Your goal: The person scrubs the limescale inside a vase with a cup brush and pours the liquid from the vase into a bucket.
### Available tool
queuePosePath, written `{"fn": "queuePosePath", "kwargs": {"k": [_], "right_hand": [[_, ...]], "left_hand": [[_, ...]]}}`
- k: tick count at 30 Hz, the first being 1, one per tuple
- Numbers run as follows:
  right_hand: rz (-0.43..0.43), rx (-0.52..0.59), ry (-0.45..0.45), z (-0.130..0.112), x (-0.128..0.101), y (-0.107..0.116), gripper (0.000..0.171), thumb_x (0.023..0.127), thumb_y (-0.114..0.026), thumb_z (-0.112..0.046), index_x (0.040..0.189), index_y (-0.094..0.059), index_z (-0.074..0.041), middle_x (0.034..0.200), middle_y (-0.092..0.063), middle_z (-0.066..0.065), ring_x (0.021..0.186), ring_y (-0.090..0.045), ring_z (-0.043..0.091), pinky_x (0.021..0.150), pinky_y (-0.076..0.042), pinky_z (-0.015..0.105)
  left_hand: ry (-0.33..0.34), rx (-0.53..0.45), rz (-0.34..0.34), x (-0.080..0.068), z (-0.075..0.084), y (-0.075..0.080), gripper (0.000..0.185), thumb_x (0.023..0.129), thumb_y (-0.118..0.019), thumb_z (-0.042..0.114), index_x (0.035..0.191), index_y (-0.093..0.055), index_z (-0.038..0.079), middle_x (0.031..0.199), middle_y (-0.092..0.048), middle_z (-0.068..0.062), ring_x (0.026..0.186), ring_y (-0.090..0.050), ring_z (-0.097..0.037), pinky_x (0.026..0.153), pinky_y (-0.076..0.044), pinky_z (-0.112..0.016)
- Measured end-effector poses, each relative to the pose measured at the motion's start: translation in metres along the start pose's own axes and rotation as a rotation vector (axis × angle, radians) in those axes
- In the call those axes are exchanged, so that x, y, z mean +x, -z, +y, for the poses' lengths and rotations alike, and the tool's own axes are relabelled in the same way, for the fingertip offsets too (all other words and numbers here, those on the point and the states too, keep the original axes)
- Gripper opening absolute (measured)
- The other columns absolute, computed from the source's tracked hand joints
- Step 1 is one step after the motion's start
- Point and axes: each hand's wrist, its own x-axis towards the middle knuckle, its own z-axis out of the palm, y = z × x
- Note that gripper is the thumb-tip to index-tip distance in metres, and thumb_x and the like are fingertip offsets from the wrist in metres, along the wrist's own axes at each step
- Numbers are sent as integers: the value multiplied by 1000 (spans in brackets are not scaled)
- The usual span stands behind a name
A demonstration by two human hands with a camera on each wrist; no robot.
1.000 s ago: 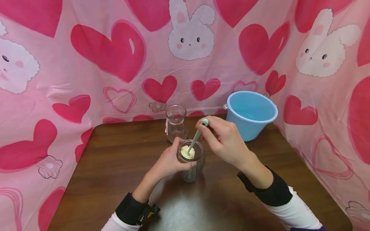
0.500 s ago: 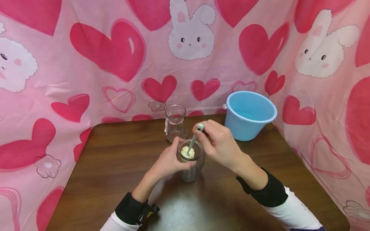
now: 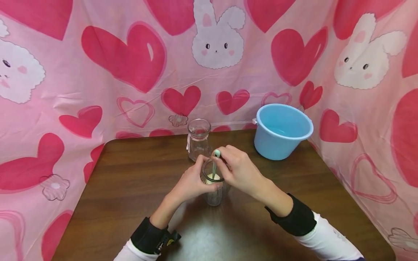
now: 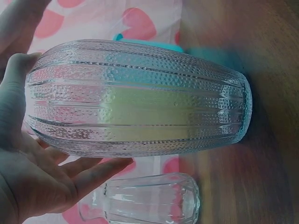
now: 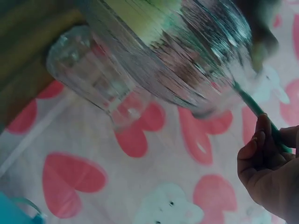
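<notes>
Upright on the table stands a ribbed, dimpled clear glass vase. Thumb and fingers of my left hand grip it around the upper part, just below the rim. My right hand pinches the pale green handle of a sponge bottle brush over the vase mouth. Through the glass, the left wrist view shows the brush's pale yellow sponge about midway down inside. Blurred in the right wrist view, the green handle runs from my fingers into the mouth. Part of the rim is hidden behind my right hand.
Close behind the vase is a smaller clear glass jar with a pale ribbon at its neck. A light blue bucket sits at the back right of the brown wooden table. Pink heart-and-rabbit cloth hangs around the back and sides.
My right hand has moved left and down, bringing the brush handle more upright and the sponge deeper into the vase. My left hand keeps its grip in the same place.
</notes>
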Motion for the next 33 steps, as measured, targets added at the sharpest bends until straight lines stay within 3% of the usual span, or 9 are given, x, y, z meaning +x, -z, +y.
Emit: {"fn": "queuePosePath", "kwargs": {"k": [2, 8, 11, 15, 19, 22, 27, 33], "right_hand": [[34, -1, 21, -3, 2, 8, 6, 100, -68, -10, 101, -65, -4, 80, -57, 1, 73, -50, 13, 61, -46, 23], [151, -15, 95, -13, 15, 26, 33, 109, -53, -32, 102, -66, -3, 85, -62, 3, 78, -53, 15, 65, -45, 25], [122, -17, 83, -12, 13, 22, 30, 109, -54, -30, 102, -66, -3, 85, -61, 2, 78, -52, 15, 66, -45, 25], [32, -16, 29, -4, 4, 9, 9, 102, -67, -13, 103, -65, -4, 83, -60, 2, 77, -52, 14, 64, -47, 24], [0, -26, -15, 0, 0, 8, 13, 93, -74, -2, 103, -65, -6, 83, -59, 1, 75, -51, 12, 62, -47, 23], [51, -30, -1, -1, 2, 16, 8, 99, -70, -10, 104, -66, -5, 85, -61, 2, 76, -52, 14, 64, -48, 25], [122, -40, 47, -5, 9, 27, 31, 108, -56, -32, 104, -67, -3, 86, -63, 4, 79, -54, 16, 67, -49, 29], [58, -60, 34, 1, 5, 17, 29, 108, -54, -29, 101, -65, -4, 82, -58, 2, 76, -51, 14, 62, -46, 25]], "left_hand": [[3, -8, -2, 1, 0, -1, 71, 77, -89, 43, 129, -46, 20, 128, -67, 0, 103, -67, -20, 84, -56, -41], [3, -8, 18, 0, -1, -1, 70, 77, -88, 46, 127, -47, 21, 124, -67, 5, 101, -65, -13, 86, -53, -39], [10, -12, 16, -1, -1, -1, 71, 77, -88, 47, 127, -47, 20, 121, -67, 3, 99, -65, -14, 85, -54, -39], [16, -6, 7, -1, -1, -1, 72, 77, -88, 46, 129, -47, 18, 117, -68, 0, 97, -65, -15, 81, -55, -38], [13, 13, 2, 0, -2, -1, 75, 77, -87, 48, 132, -46, 17, 117, -68, 0, 96, -65, -15, 81, -55, -40], [14, 19, 3, 1, -2, -1, 74, 77, -87, 49, 131, -47, 20, 120, -68, 3, 99, -65, -15, 83, -54, -41], [11, 16, 13, 0, -1, -1, 70, 76, -87, 48, 129, -47, 23, 126, -67, 6, 104, -66, -14, 89, -54, -43], [13, 12, 14, 1, 0, -1, 74, 76, -88, 49, 131, -48, 21, 123, -68, 5, 104, -66, -15, 87, -54, -43]]}}
